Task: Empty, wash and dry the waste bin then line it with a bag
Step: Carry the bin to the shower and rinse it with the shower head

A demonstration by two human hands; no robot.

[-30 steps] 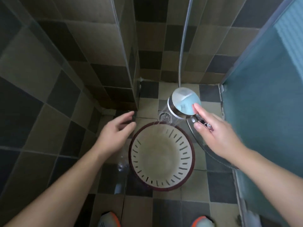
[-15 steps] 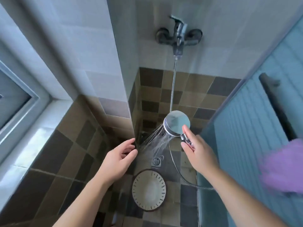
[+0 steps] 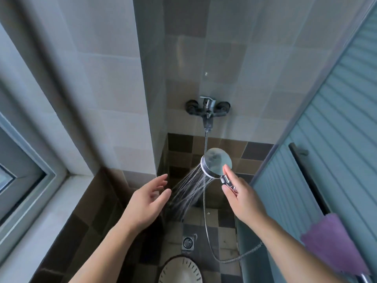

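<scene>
The waste bin (image 3: 181, 271) is round, cream inside with slots near its dark rim, and stands on the tiled shower floor at the bottom edge of the view, partly cut off. My right hand (image 3: 242, 198) grips the handle of a chrome shower head (image 3: 216, 162), held high above the bin. Water sprays from it down and to the left. My left hand (image 3: 145, 203) hovers open with fingers spread, its fingertips at the edge of the spray.
A wall mixer tap (image 3: 207, 108) feeds the metal hose (image 3: 206, 211). A floor drain (image 3: 187, 243) lies just beyond the bin. A glass panel with a purple cloth (image 3: 334, 242) on its bar (image 3: 306, 180) closes the right side. A window sill (image 3: 49, 205) is at left.
The view has tilted up from the floor to the wall, so the bin has slid to the bottom edge. The shower head has risen away from the bin, still spraying.
</scene>
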